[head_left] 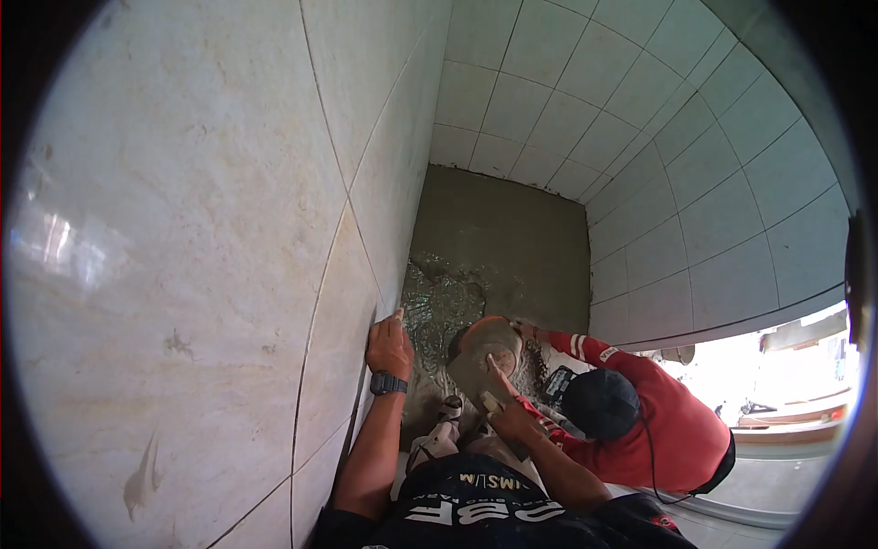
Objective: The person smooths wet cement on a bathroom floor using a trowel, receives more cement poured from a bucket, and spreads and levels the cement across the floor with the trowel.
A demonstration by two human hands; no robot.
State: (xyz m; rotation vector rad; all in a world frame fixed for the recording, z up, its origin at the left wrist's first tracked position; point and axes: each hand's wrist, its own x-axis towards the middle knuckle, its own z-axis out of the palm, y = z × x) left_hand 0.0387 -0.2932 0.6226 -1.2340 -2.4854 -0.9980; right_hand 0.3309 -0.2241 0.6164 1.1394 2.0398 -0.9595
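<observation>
Probably heavy and slick, the bucket (pixel 480 346) on wet cement (pixel 444 297) wants holding by its rim (pixel 495 319); my left hand (pixel 389 346) and right hand (pixel 516 425) curl, on what I can't tell

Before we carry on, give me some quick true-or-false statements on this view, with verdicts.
1. The left hand is next to the tiled wall on the left. True.
2. The watch is on the right wrist. False: the watch is on the left wrist.
3. A co-worker's hand is close to the orange rim of a container. True.
4. The co-worker's sleeve is plain green. False: the sleeve is red with white bands.
5. Grey, wet-looking material covers the floor ahead. True.
</observation>
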